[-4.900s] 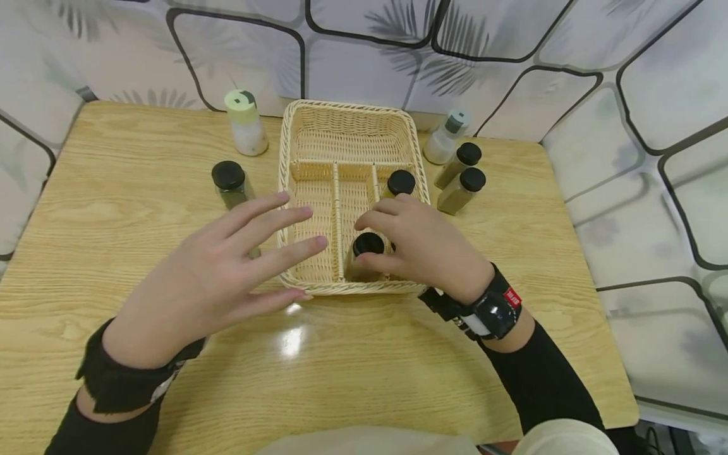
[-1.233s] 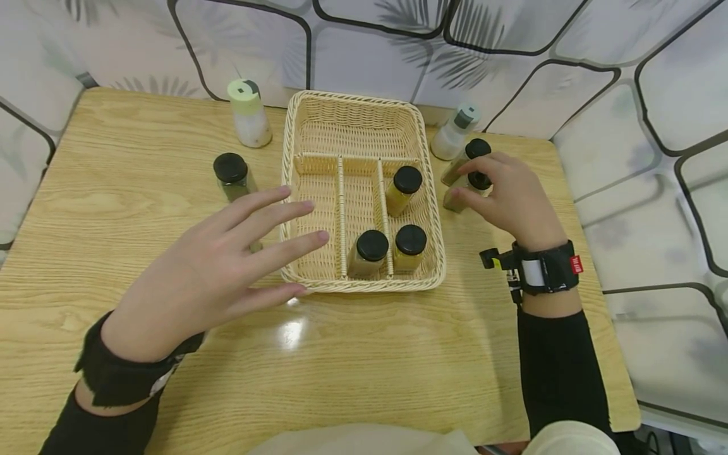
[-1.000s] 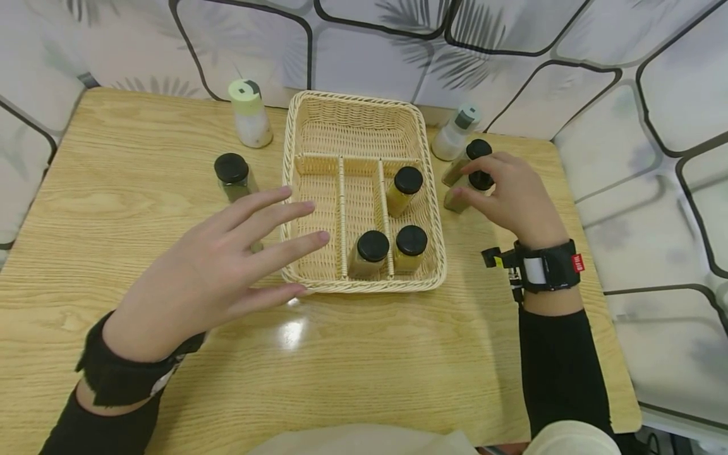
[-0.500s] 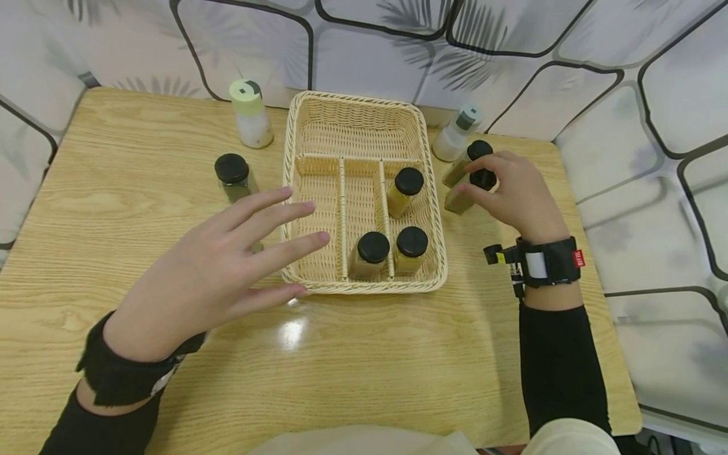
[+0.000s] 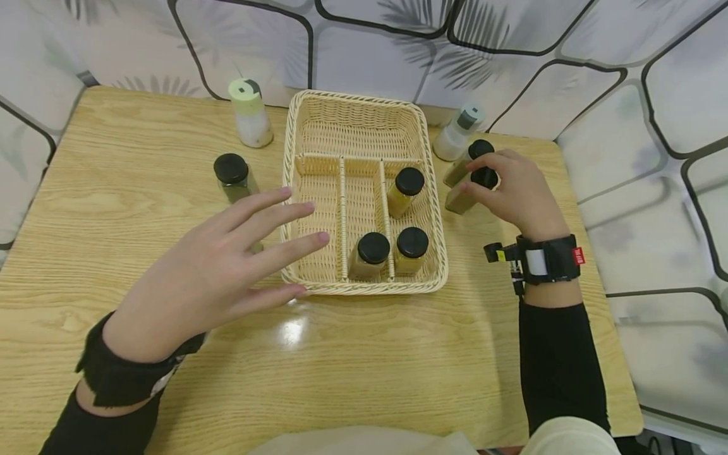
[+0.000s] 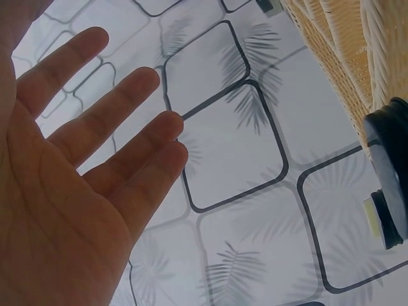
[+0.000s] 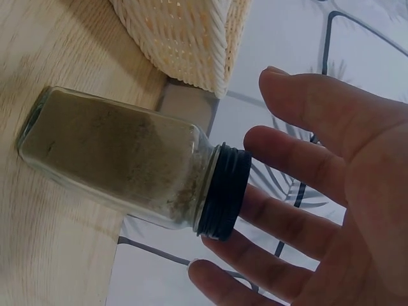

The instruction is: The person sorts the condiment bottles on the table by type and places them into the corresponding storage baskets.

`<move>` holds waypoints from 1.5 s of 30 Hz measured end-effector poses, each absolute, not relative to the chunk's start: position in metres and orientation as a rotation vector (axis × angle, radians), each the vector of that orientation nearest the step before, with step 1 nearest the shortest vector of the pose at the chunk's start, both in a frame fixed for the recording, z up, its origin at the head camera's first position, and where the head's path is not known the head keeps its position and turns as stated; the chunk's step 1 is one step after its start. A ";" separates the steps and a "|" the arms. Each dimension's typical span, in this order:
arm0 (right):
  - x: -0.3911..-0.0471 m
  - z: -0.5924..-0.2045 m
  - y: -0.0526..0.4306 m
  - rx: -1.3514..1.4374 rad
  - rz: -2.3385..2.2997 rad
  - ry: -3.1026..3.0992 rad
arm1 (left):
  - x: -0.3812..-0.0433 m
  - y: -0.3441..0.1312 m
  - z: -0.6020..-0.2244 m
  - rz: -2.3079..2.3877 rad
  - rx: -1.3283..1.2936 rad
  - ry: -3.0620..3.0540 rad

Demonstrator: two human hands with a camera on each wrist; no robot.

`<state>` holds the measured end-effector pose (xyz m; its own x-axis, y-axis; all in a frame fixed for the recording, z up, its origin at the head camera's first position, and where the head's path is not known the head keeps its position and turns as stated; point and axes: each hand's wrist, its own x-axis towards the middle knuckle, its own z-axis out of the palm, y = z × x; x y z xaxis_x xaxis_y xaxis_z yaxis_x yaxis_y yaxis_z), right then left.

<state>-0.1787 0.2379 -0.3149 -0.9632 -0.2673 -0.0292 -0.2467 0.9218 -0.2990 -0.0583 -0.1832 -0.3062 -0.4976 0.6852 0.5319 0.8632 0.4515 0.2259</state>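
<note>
Fingers (image 5: pixel 287 251) are stretching out straight and spread on my left hand (image 5: pixel 199 272), which is holding nothing and hovering by the left rim of a wicker basket (image 5: pixel 341 289). My right hand (image 5: pixel 514 193) is curving loosely about the black lid (image 7: pixel 226 191) of a glass jar (image 7: pixel 121 156) filled with brownish powder; its thumb is standing off from the lid, so I am not gripping it, and I cannot tell whether the other fingertips are touching. This jar is standing upright on the wooden table (image 5: pixel 364 366), just right of the basket. Close behind it a second jar (image 5: pixel 457 170) is standing, with a white bottle (image 5: pixel 449 144) farther back. Inside the basket, one yellow jar (image 5: pixel 400 201) is standing toward the back of the right-hand narrow compartment and another yellow jar (image 5: pixel 409 258) at its front, while a brown jar (image 5: pixel 368 256) is occupying the front of the middle one. Left of the basket, a dark-lidded jar (image 5: pixel 232 177) is standing partly hidden behind my left hand, and a green-capped bottle (image 5: pixel 250 123) is standing beyond it.
</note>
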 end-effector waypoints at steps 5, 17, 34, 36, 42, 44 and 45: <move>-0.180 -0.316 0.238 -0.385 -0.448 3.012 | -0.058 -0.182 -0.305 -0.701 -1.297 -2.286; -0.181 -0.323 0.239 -0.374 -0.355 3.030 | -0.057 -0.183 -0.306 -0.702 -1.281 -2.272; -0.186 -0.325 0.240 -0.420 -0.369 2.988 | -0.054 -0.185 -0.305 -0.699 -1.274 -2.311; -0.187 -0.324 0.241 -0.419 -0.354 2.981 | -0.054 -0.185 -0.305 -0.682 -1.278 -2.329; -0.190 -0.324 0.243 -0.388 -0.293 2.972 | -0.056 -0.183 -0.303 -0.669 -1.290 -2.320; -0.191 -0.324 0.244 -0.383 -0.278 2.976 | -0.057 -0.182 -0.303 -0.680 -1.292 -2.301; -0.191 -0.324 0.244 -0.381 -0.275 2.977 | -0.057 -0.182 -0.303 -0.686 -1.293 -2.291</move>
<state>-0.1911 0.2444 -0.3244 -0.9600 -0.2603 -0.1031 -0.2370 0.9516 -0.1957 -0.0573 -0.1820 -0.3026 -0.4793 0.6627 0.5754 0.8699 0.4457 0.2113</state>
